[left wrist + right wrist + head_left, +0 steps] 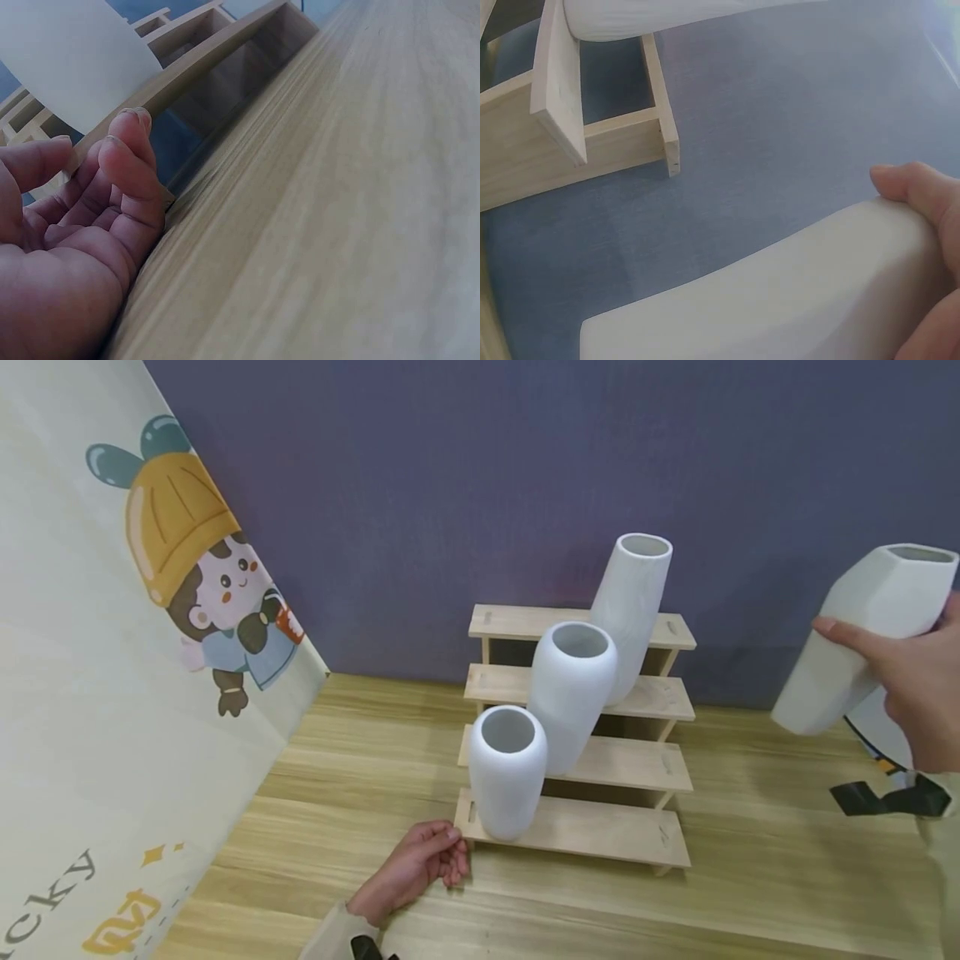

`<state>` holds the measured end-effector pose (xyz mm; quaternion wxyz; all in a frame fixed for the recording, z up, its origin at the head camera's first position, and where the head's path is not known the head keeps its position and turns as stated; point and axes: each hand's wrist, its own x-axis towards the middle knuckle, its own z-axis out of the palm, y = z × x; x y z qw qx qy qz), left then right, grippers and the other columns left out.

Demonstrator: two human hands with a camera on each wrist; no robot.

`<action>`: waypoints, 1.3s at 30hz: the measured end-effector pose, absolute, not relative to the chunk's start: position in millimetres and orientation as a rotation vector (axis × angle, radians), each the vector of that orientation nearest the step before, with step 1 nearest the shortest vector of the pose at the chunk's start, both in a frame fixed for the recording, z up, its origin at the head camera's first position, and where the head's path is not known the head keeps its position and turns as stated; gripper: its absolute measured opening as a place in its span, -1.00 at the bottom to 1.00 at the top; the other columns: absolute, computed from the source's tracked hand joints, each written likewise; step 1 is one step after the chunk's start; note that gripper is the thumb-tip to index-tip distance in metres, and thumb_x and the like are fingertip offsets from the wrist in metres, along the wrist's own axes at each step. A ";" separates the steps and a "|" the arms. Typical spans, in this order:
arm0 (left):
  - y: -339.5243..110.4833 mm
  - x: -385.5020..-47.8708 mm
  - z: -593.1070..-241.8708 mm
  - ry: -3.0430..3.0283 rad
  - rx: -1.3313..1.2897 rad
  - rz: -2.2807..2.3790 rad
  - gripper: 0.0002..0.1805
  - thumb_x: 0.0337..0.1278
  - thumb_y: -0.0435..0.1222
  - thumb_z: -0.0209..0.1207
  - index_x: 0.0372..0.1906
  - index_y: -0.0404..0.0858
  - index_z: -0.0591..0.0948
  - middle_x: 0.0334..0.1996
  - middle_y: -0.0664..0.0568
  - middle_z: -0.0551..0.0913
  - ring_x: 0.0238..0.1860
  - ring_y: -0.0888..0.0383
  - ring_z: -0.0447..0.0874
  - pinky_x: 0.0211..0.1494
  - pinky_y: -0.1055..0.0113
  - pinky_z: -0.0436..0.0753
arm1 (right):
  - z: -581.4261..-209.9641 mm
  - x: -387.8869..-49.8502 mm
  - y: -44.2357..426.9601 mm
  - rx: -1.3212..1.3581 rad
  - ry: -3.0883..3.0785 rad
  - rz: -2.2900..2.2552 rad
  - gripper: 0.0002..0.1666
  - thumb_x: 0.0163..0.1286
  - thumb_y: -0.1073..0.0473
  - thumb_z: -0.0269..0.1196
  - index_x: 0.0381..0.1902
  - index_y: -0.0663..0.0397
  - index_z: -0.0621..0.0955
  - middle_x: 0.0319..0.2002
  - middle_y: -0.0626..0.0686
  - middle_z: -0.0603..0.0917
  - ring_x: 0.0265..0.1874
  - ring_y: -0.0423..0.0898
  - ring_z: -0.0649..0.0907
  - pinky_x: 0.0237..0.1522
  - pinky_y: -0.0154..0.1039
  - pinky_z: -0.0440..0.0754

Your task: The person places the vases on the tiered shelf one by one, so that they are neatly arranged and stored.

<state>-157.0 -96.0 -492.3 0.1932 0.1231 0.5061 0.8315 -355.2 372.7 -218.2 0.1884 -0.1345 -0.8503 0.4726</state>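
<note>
My right hand [918, 672] grips a white faceted vase [862, 631], tilted and held up to the right of a stepped wooden shelf [615, 835]. In the right wrist view the same vase [780, 285] fills the bottom, with the thumb over its edge. My left hand [423, 864] pinches the front left corner of the lowest step, thumb above and curled fingers below; the left wrist view shows this hand [82, 217] close up. Three white vases stand on the shelf: a short one [508, 793] on the lowest step, a rounded one [573, 693] behind it, and a tall tapered one [633, 593] farther back.
The shelf stands on a wood-grain tabletop [360, 760] against a dark blue back wall [420, 510]. A pale panel [75, 693] with a cartoon figure [217, 577] rises at the left. Beneath the right hand, a white rounded object [881, 727] is partly hidden.
</note>
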 end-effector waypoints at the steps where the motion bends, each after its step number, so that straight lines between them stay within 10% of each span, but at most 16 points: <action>1: -95.7 -157.7 -492.2 1.421 0.344 2.333 -0.70 0.58 -0.32 -0.18 -0.21 -0.19 0.57 -0.40 0.17 0.76 -0.44 0.37 0.65 -0.36 0.55 0.64 | -217.1 -356.2 372.7 -0.380 -2.393 1.330 0.07 0.26 -0.02 0.40 0.53 -0.44 0.02 0.33 -0.40 0.24 0.22 -0.39 0.30 0.55 0.07 0.25; 23: -82.6 -168.7 -490.4 1.443 0.315 2.340 -0.72 0.58 -0.30 -0.17 -0.21 -0.19 0.56 -0.41 0.17 0.75 -0.45 0.37 0.65 -0.36 0.54 0.65 | -194.7 -375.5 369.3 -0.277 -2.463 1.312 0.08 0.24 -0.14 0.40 0.54 -0.42 0.03 0.31 -0.40 0.26 0.23 -0.31 0.33 0.48 0.23 0.29; 28: -78.9 -169.6 -490.9 1.435 0.312 2.344 -0.73 0.58 -0.29 -0.16 -0.21 -0.19 0.57 -0.40 0.17 0.75 -0.44 0.37 0.65 -0.36 0.54 0.65 | -191.6 -378.6 368.9 -0.235 -2.459 1.329 0.03 0.18 -0.09 0.47 0.48 -0.43 0.15 0.06 -0.49 0.34 0.03 -0.38 0.40 0.06 -0.20 0.54; 33: -76.1 -171.0 -490.9 1.429 0.304 2.351 -0.73 0.58 -0.29 -0.15 -0.21 -0.19 0.57 -0.40 0.17 0.76 -0.44 0.37 0.65 -0.36 0.54 0.65 | -187.8 -385.0 368.7 -0.157 -2.407 1.381 -0.09 0.13 0.07 0.52 0.34 -0.40 0.29 -0.10 -0.47 0.37 -0.16 -0.41 0.42 -0.42 -0.52 0.37; 39: -75.4 -171.0 -490.8 1.432 0.302 2.357 -0.72 0.58 -0.30 -0.16 -0.21 -0.19 0.57 -0.40 0.17 0.76 -0.44 0.37 0.66 -0.36 0.55 0.65 | -182.1 -392.2 362.0 -0.100 -2.355 1.442 -0.16 0.08 0.19 0.55 0.24 -0.38 0.39 -0.11 -0.43 0.42 -0.15 -0.41 0.44 -0.42 -0.58 0.39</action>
